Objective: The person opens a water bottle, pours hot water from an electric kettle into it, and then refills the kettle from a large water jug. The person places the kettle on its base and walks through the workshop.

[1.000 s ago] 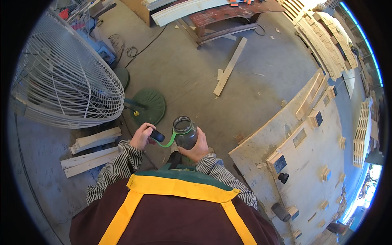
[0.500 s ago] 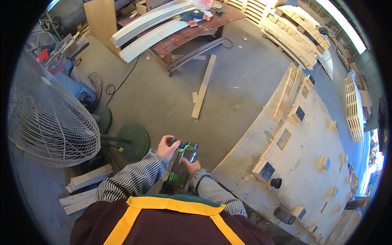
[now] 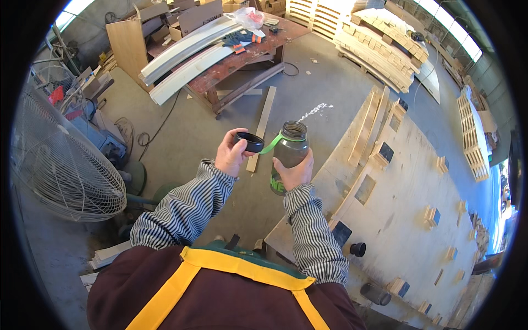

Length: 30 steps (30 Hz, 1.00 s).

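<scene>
There are 2 hands in view, each closed on something. The left grip (image 3: 230, 154) pinches 1 black lid (image 3: 250, 143) near its edge, thumb on the near side and fingers mostly behind it. The right grip (image 3: 296, 174) is wrapped around 1 translucent grey bottle (image 3: 288, 153), with the thumb across its near left side and the fingers round its right; some fingertips are hidden.

The bottle is held in front of the person, above the floor, just right of the lid. Its long axis runs away from the person, leaning a little to the right, with the open mouth at the far end and the base, marked in green, at the near end; exactly how steeply it tilts I cannot tell. The lid's hollow side appears turned up. 1 green strap (image 3: 271, 147) links lid and bottle neck. From beside the mouth, 1 broken trail of clear liquid (image 3: 317, 111) reaches away to the right.

The 2 forearms wear striped sleeves (image 3: 190, 203). Farther off, 1 red surface (image 3: 286, 34) carries 2 groups of long white boards, 1 clear plastic bag (image 3: 250, 18) and dark gloves (image 3: 240, 40) with orange parts, their number unclear. 1 long plank (image 3: 267, 110) lies on the floor. At the right, 1 large wooden panel (image 3: 385, 206) bears several blocks and 1 black knob (image 3: 358, 249).
</scene>
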Tool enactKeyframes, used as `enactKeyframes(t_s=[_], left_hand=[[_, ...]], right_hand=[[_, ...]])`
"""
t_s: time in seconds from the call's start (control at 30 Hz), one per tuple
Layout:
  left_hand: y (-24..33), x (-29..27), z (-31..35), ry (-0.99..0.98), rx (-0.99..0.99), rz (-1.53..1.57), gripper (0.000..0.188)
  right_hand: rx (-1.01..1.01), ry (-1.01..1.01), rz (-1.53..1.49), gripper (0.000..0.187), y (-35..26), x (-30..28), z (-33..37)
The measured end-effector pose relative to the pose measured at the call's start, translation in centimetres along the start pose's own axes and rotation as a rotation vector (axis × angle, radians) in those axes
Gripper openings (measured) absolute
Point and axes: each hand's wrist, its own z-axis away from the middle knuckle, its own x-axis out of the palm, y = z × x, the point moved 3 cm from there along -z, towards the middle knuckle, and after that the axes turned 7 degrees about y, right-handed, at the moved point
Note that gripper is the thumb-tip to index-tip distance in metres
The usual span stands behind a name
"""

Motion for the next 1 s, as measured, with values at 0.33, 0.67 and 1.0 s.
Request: enactKeyframes(t_s=[0.33,0.67,1.0], left_hand=[[-5.1,-12.6,8.6,0.229,-0.445,0.116,0.03],[-3.9,-30.4,14.5,0.95,-0.335,-0.04,0.029],[4.1,-29.3,13.9,0.671,0.003,0.123,0.047]], right_hand=[[0.327,-0.368,0.017,0.101,6.0,4.7,14.0],[0.318,-1.172,0.259,0.095,2.8,23.7,18.9],[-0.051,-0.813,0.066,0.111,-6.6,23.4,16.5]])
